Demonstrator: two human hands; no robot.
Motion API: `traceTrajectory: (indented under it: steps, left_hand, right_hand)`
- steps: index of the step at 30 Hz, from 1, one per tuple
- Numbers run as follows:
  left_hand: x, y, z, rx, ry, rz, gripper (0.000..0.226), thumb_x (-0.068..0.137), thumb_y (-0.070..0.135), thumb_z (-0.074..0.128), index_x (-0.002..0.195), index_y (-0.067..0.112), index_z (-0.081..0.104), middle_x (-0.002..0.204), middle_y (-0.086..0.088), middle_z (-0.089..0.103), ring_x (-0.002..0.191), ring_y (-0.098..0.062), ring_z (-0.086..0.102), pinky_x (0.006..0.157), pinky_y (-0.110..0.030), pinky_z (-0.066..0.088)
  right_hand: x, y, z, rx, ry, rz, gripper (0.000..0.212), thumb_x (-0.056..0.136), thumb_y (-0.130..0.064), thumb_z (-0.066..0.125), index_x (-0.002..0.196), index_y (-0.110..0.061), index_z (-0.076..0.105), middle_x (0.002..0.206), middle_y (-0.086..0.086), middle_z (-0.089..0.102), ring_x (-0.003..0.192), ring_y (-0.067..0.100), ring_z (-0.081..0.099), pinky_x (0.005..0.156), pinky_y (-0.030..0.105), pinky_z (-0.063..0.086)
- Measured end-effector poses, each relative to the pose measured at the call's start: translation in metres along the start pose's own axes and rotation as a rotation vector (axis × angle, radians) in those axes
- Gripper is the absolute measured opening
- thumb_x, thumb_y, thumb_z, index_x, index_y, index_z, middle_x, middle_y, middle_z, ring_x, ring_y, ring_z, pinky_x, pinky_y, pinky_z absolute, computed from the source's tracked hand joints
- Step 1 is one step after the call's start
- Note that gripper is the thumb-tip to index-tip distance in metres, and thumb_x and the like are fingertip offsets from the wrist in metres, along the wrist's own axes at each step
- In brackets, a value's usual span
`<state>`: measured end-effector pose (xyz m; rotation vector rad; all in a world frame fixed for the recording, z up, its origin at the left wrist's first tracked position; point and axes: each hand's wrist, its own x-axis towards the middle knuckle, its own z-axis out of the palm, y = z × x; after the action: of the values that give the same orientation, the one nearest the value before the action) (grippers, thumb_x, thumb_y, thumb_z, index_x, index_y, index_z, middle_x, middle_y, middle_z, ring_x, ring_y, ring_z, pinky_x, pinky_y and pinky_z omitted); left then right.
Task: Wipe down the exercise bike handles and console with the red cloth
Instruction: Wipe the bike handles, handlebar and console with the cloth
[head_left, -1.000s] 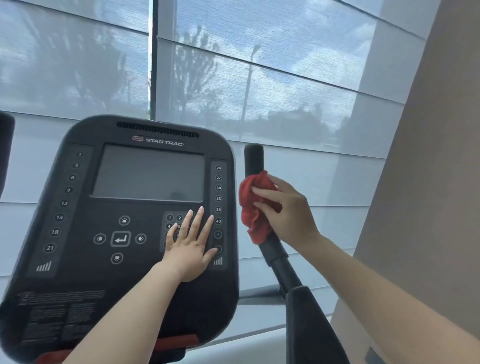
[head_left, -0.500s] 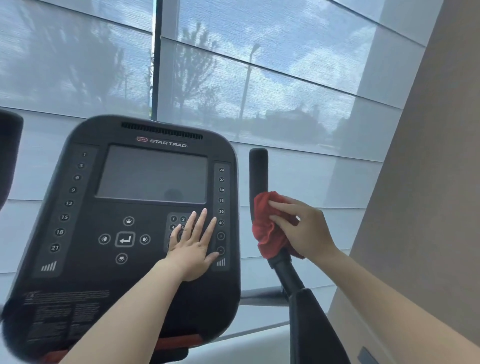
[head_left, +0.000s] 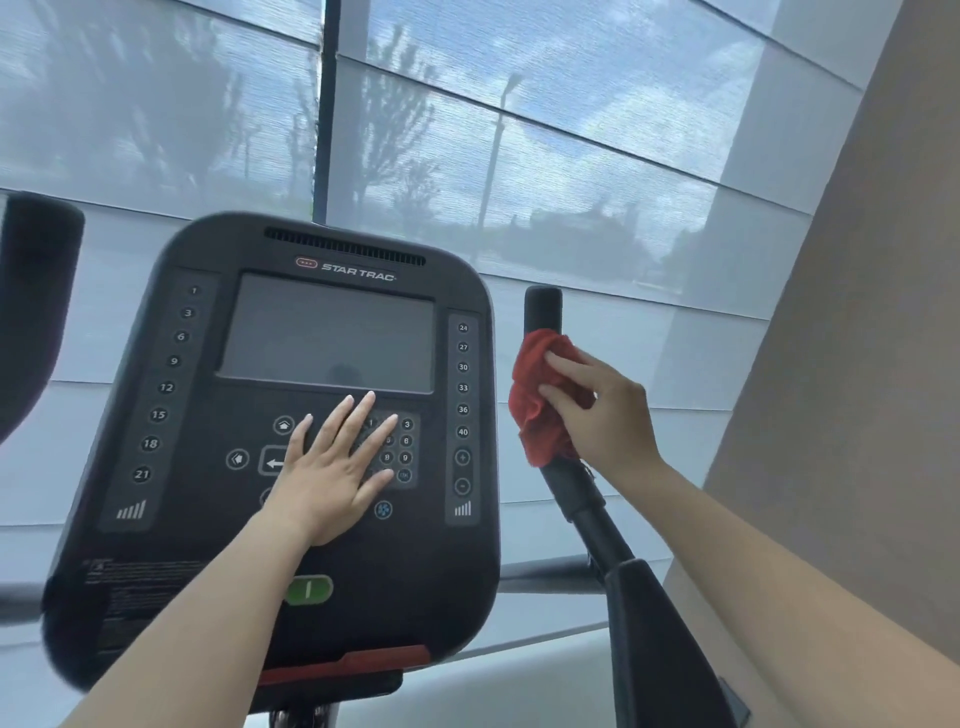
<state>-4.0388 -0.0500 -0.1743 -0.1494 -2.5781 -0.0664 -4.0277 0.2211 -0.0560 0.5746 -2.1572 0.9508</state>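
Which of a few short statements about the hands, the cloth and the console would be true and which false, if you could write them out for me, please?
1. The right hand holds the red cloth against the right handle. True.
2. The left hand lies flat on the console, over its keypad. True.
3. The screen shows a bright workout readout. False: it is dark.
4. The red cloth covers the very top of the right handle. False: the top end shows bare above the cloth.
5. The left hand holds a second cloth. False: it holds nothing.
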Motion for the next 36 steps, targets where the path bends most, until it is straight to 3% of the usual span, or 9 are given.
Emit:
traceTrajectory:
  steps: [4, 6, 9, 11, 19, 23, 27, 31, 36]
  left_hand:
    - [0.001, 0.000, 0.002, 0.023, -0.014, -0.001, 0.072, 0.074, 0.064, -0.009, 0.143, 0.042, -0.013, 0.152, 0.013, -0.025, 0.141, -0.008, -0.021, 0.109, -0.040, -0.013]
    - [0.001, -0.002, 0.006, 0.059, 0.022, 0.007, 0.070, 0.079, 0.062, -0.004, 0.144, 0.041, -0.009, 0.154, 0.011, -0.019, 0.141, -0.009, -0.017, 0.110, -0.041, -0.010]
    - [-0.002, -0.002, 0.008, 0.086, 0.087, 0.023, 0.063, 0.088, 0.056, 0.022, 0.146, 0.033, 0.025, 0.156, 0.000, 0.022, 0.141, -0.015, 0.013, 0.109, -0.045, 0.008]
    - [-0.003, -0.002, 0.010, 0.099, 0.104, 0.039, 0.059, 0.089, 0.053, 0.028, 0.143, 0.030, 0.034, 0.153, -0.002, 0.032, 0.140, -0.017, 0.021, 0.108, -0.046, 0.014]
    - [-0.006, -0.005, 0.016, 0.081, 0.185, 0.064, 0.059, 0.088, 0.050, 0.031, 0.143, 0.028, 0.037, 0.154, -0.001, 0.029, 0.141, -0.017, 0.022, 0.111, -0.047, 0.014]
    - [-0.005, -0.006, 0.015, 0.078, 0.188, 0.073, 0.059, 0.088, 0.049, 0.031, 0.142, 0.028, 0.038, 0.153, -0.002, 0.030, 0.140, -0.018, 0.023, 0.111, -0.047, 0.015]
    - [-0.006, -0.007, 0.015, 0.086, 0.190, 0.076, 0.059, 0.088, 0.050, 0.030, 0.142, 0.028, 0.039, 0.153, -0.002, 0.031, 0.140, -0.018, 0.022, 0.111, -0.047, 0.015]
    - [-0.006, -0.007, 0.015, 0.077, 0.196, 0.079, 0.059, 0.088, 0.049, 0.030, 0.141, 0.027, 0.040, 0.152, -0.002, 0.032, 0.140, -0.018, 0.024, 0.110, -0.047, 0.016]
    - [-0.005, -0.007, 0.016, 0.065, 0.223, 0.085, 0.058, 0.087, 0.048, 0.031, 0.140, 0.027, 0.042, 0.151, -0.003, 0.034, 0.139, -0.018, 0.025, 0.110, -0.048, 0.018]
  right_hand:
    - [-0.019, 0.011, -0.006, -0.069, -0.122, 0.043, 0.034, 0.079, -0.012, 0.071, 0.110, -0.025, 0.068, 0.113, -0.021, 0.055, 0.105, -0.004, 0.050, 0.089, -0.004, 0.029]
    - [-0.019, 0.012, -0.009, -0.036, -0.085, 0.090, 0.034, 0.078, -0.011, 0.073, 0.108, -0.025, 0.069, 0.112, -0.019, 0.057, 0.103, -0.005, 0.051, 0.088, -0.004, 0.031]
    - [-0.024, 0.010, -0.004, -0.017, -0.036, 0.107, 0.035, 0.079, -0.009, 0.072, 0.110, -0.023, 0.068, 0.110, -0.020, 0.054, 0.102, -0.004, 0.051, 0.086, -0.004, 0.032]
    - [-0.028, 0.009, -0.003, -0.018, -0.065, 0.134, 0.034, 0.080, -0.011, 0.071, 0.111, -0.025, 0.067, 0.110, -0.021, 0.054, 0.101, -0.003, 0.052, 0.085, -0.005, 0.032]
    - [-0.032, 0.008, -0.009, -0.047, -0.114, 0.188, 0.031, 0.081, -0.013, 0.070, 0.108, -0.026, 0.068, 0.103, -0.017, 0.058, 0.096, -0.001, 0.053, 0.079, -0.005, 0.033]
    - [-0.029, 0.000, -0.016, -0.043, -0.140, 0.170, 0.031, 0.079, -0.008, 0.071, 0.102, -0.029, 0.070, 0.099, -0.020, 0.059, 0.091, -0.010, 0.054, 0.080, -0.003, 0.035]
    - [-0.018, -0.015, -0.018, -0.090, -0.062, 0.070, 0.032, 0.078, -0.005, 0.070, 0.104, -0.024, 0.071, 0.103, -0.018, 0.058, 0.096, -0.003, 0.055, 0.087, 0.001, 0.036]
    - [0.005, -0.032, -0.017, -0.146, 0.001, -0.045, 0.032, 0.078, -0.005, 0.069, 0.105, -0.021, 0.071, 0.107, -0.013, 0.059, 0.101, 0.005, 0.054, 0.093, 0.015, 0.039]
    - [0.038, -0.043, -0.017, -0.199, 0.128, -0.143, 0.030, 0.081, -0.010, 0.067, 0.109, -0.020, 0.069, 0.119, 0.000, 0.062, 0.109, 0.013, 0.056, 0.095, 0.018, 0.039]
